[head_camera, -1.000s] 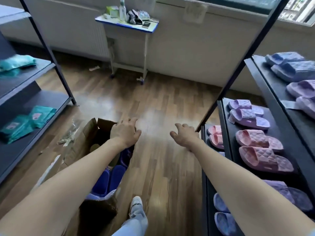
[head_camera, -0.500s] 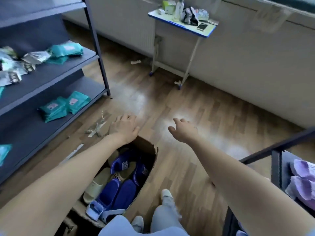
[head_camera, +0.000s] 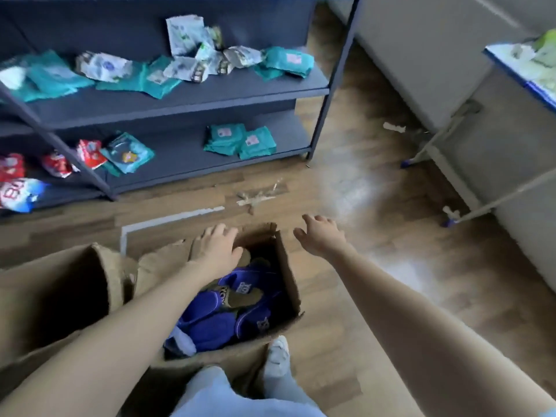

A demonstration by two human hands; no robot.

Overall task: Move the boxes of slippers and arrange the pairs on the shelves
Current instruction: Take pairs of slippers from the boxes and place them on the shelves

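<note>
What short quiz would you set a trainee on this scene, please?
1. Multiple choice: the blue slippers lie A in the open brown cardboard box, B on a grey shelf, C on the bare floor.
2. True or false: the right hand grips a slipper.
3. Short answer: which hand is over the box's opening?
Key: 1 A; 2 false, its fingers are spread and empty; 3 the left hand.

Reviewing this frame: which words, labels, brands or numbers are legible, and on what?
None reads clearly.
Blue slippers in the cardboard box: white logo patches, blurred.
Teal packets on the lower shelf: pink labels, too small.
Red and white packet, far left: large letters, too blurred.
White packets on the upper shelf: print unreadable.
</note>
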